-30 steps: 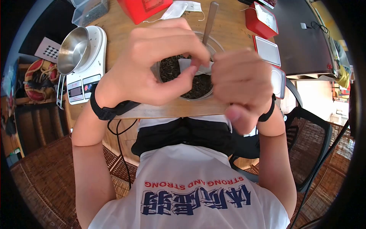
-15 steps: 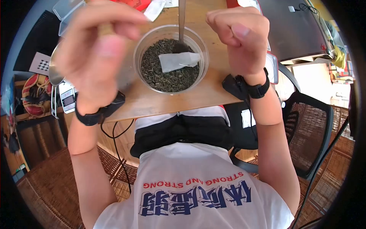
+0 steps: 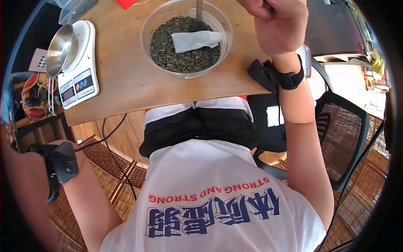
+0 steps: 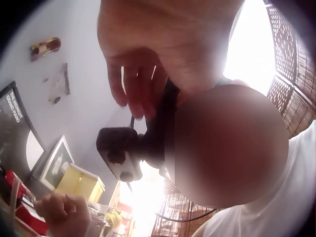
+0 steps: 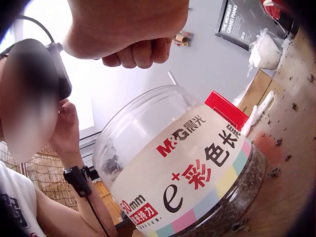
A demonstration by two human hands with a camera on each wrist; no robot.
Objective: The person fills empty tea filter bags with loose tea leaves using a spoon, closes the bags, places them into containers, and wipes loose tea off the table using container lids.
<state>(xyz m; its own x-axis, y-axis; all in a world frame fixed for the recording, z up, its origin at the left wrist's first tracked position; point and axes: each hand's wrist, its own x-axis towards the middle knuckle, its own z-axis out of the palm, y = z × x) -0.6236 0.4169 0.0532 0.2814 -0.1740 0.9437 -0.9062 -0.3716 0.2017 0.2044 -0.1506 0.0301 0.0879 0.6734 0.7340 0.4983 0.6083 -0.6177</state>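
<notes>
My left hand (image 4: 163, 44) is raised beside the head, its fingers hanging loosely next to a black head-worn camera (image 4: 118, 148). In the right wrist view, that arm is bent upward. My right hand (image 3: 281, 25) is curled into a fist above the table, to the right of a clear plastic tub (image 3: 228, 42), with nothing visible in it. Dark dried tea leaves (image 3: 168, 50) lie in the tub. A filled white tea bag (image 3: 195, 41) rests on them, and a metal spoon (image 3: 199, 17) leans against the far rim.
On the left of the wooden table (image 3: 121, 84) stands a white kitchen scale (image 3: 86, 54) bearing a steel pan (image 3: 58, 46). Red box parts (image 5: 227, 111) and scattered leaf crumbs lie beyond the tub. Cables hang below the table edge; a black mesh chair (image 3: 342, 138) stands right.
Both hands were close together over the tub, then parted. The tea bag came into view lying on the leaves. My left hand rose to the head; my right hand moved away from the tub.
</notes>
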